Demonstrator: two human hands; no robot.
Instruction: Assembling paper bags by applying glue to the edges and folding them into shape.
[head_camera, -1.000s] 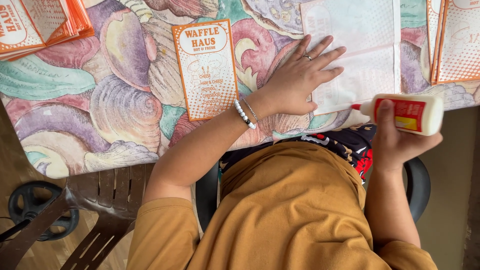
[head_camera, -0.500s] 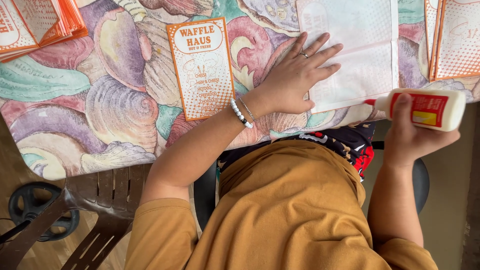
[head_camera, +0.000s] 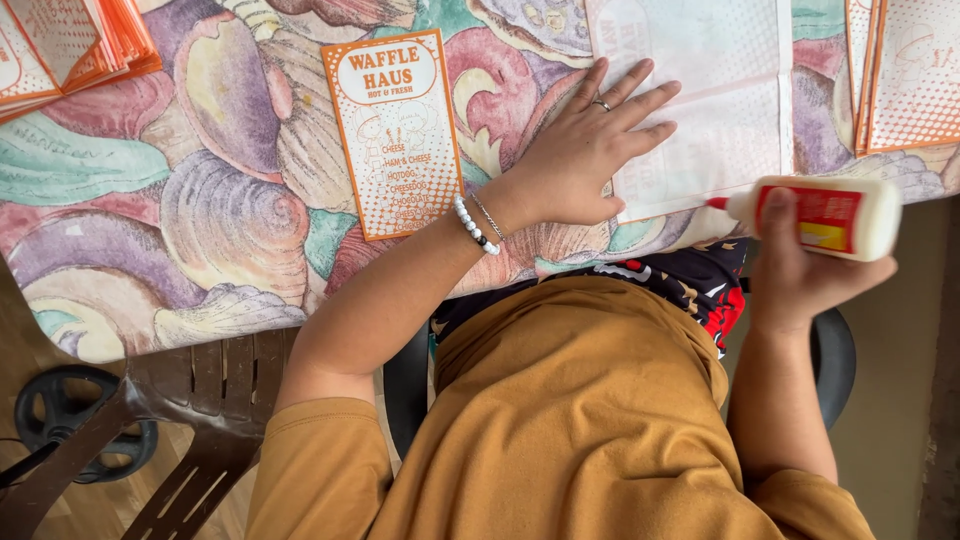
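Now the right hand, wrapped around a white glue bottle with a red label, is carrying it a little farther right than a second ago, its red tip just meeting the near edge of the unfolded white paper sheet, so gluing looks about to start. The left hand is staying flat, fingers spread, pinning that sheet on the shell-patterned tablecloth. Open cloth is lying between the orange-printed paper bag and the sheet, stacks of bags crowding the right edge.
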